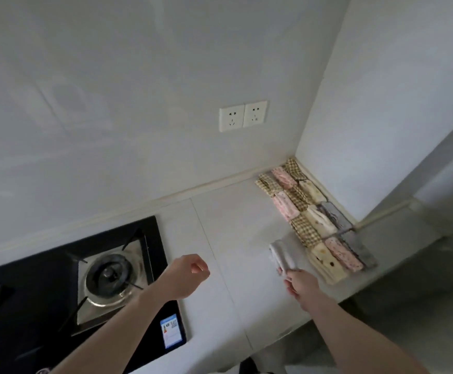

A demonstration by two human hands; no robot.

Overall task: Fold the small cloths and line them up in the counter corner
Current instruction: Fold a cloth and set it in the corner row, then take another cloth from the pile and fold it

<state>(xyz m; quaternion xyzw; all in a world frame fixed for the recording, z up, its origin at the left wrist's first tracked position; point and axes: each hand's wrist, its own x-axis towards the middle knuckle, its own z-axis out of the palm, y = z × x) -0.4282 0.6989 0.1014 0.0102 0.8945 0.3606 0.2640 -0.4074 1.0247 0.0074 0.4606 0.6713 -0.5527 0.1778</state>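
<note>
Nearest, two bare arms reach in from the bottom. The left hand hangs over the counter beside the stove — its fingers are curled in and it holds nothing. The right hand is further right, and its fingertips pinch the near end of a folded white cloth. That cloth lies on the counter, just left of the near end of the lined-up cloths.

On the near corner of the black stove sits a small blue and white sticker. The round burner is in the middle of the stove.

Further off, on the right, the folded cloths lie side by side in rows. They run from near the counter's edge back into the far corner — checked ones, pink ones, cream ones and grey ones, all touching each other.

Up on the far wall are two white sockets, side by side.
</note>
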